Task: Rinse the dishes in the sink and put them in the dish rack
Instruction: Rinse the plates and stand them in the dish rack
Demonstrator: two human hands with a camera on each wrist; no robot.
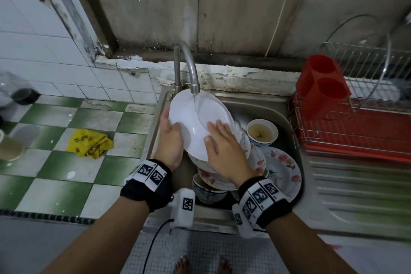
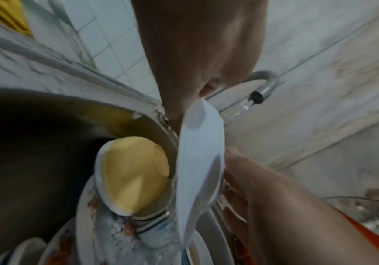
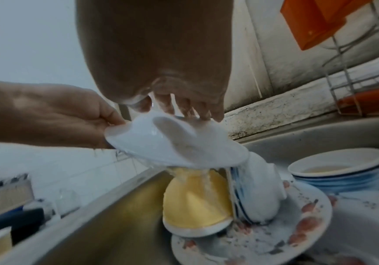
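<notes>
A white plate (image 1: pixel 191 118) is tilted under the running tap (image 1: pixel 189 66), its underside toward me, and water (image 1: pixel 195 102) falls on it. My left hand (image 1: pixel 171 129) grips its left rim, thumb over the edge. My right hand (image 1: pixel 222 147) lies flat on the lower right of the plate with its fingers straight. Seen edge-on in the left wrist view, the plate (image 2: pixel 197 161) sheds water. Below it in the sink (image 1: pixel 266 109) lie floral plates (image 1: pixel 282 167), a bowl of brownish liquid (image 1: pixel 262 132), a blue patterned bowl (image 1: pixel 206 191) and an upturned yellow bowl (image 3: pixel 195 202).
The wire dish rack (image 1: pixel 355 131) on a red tray stands right of the sink, with a red cutlery holder (image 1: pixel 322 87) at its near corner. A ribbed steel drainboard (image 1: pixel 355 184) runs in front of it. A yellow cloth (image 1: pixel 89 143) lies on the green-and-white tiled counter at left.
</notes>
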